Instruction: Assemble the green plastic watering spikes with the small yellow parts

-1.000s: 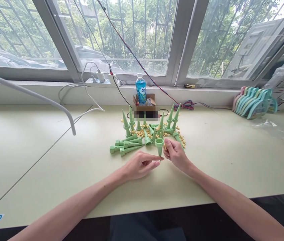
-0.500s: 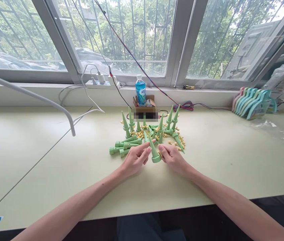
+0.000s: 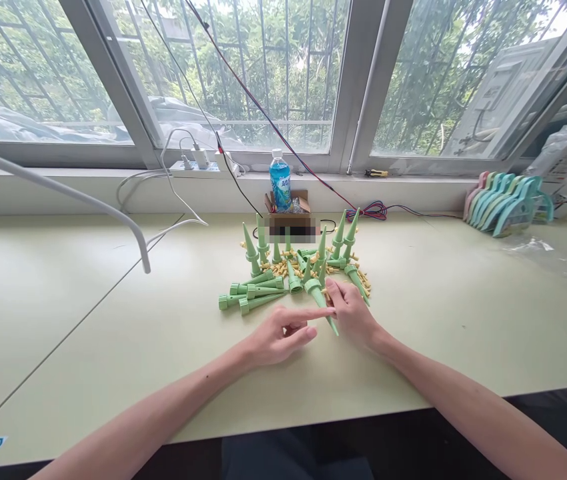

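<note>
Spike (image 3: 314, 288) is right by the right hand's fingertips, tip angled toward the near bench (image 3: 363, 380) edge. Right hand (image 3: 354, 313) grip's pinched on a yellow bit (image 3: 327, 294); left hand (image 3: 276, 337) is loosely open, index across the spike. Pile (image 3: 291, 267) behind, open room in front.

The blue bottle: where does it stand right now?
In the head view, the blue bottle stands beyond the green cones, near the window, in the open cardboard box.
</note>
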Tool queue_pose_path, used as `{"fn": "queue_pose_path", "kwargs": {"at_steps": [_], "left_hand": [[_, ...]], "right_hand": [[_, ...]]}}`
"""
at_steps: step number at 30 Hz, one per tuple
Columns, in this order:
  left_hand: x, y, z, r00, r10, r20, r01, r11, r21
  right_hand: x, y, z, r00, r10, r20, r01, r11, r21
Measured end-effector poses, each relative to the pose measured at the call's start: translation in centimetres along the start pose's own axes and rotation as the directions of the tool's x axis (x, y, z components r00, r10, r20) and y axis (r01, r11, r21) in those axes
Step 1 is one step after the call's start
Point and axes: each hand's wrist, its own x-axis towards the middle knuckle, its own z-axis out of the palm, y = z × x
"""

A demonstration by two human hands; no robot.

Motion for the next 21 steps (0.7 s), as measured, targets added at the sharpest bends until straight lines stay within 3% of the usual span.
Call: {"fn": "queue_pose_path", "kwargs": {"at_steps": [3,7,16,21], "left_hand": [[0.14,0.08,0.08,0.996,-0.088,0.023,0.087,0.996,0.018],[0.4,0.09,0.21,0.983,-0.18,-0.033,0.179,0.984,-0.017],[0.98,0.36,0.22,0.945,-0.293,-0.146,0.267,0.948,-0.173],[0.92,0.36,0.21,0.925,-0.313,-0.217,0.294,0.949,-0.118]], "right_hand": [[0.02,-0.08,-0.04,0.998,0.045,0.054,-0.053,0.986,0.157],[-0.01,0.06,-0.06,0.992,0.046,0.118,-0.081,0.948,0.309],[-0.35,-0.05,-0.27,0.979,-0.028,0.203,-0.033,0.955,0.293],[-0.46,-0.04,-0.43,0.974,-0.036,0.225,-0.021,0.968,0.25]]}}
